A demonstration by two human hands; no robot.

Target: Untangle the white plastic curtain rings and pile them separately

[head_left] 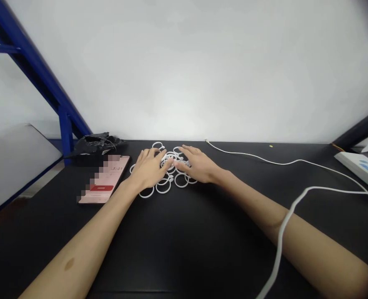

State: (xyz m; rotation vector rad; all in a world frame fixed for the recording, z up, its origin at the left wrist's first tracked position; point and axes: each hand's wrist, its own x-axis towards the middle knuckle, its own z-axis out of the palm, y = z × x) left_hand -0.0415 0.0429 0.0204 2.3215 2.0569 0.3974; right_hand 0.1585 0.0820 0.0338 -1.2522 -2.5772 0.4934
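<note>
At least ten white rings [170, 156] lie loose at my twelve o'clock; overlaps hide the exact count. I judge little done and most left: none lies in order. My left hand [149, 168] and right hand [199, 164] spread over them, unclenched. One phone [105, 182] lies at their nine o'clock.

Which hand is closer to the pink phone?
Left. Your left hand is to the right of the phone, beside it; your right hand is farther right, beyond the left one.
</note>
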